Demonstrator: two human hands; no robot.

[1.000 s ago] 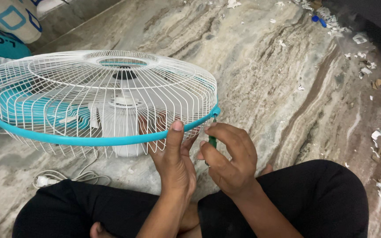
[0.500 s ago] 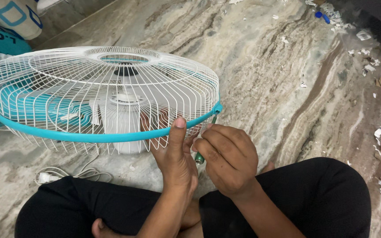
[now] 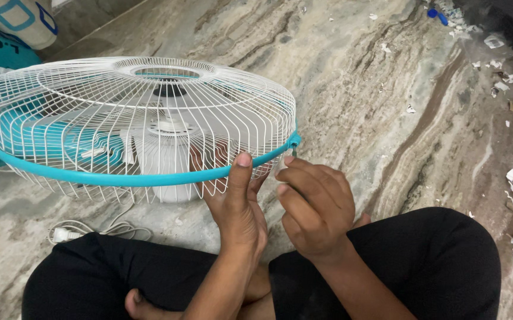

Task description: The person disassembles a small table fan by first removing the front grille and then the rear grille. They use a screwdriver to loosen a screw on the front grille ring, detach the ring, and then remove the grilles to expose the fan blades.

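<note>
On marble floor, left hand grips fan rim; right hand pinches screwdriver.

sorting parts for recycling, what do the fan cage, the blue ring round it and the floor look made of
Fan cage: thin wire, likely steel with a glossy white coat; fine, evenly bent ribs. Blue ring: probably moulded plastic; smooth, solid teal with a soft sheen. The left hand grips it. Floor: polished stone, apparently marble; grey-brown veining and a slight gloss.
</note>
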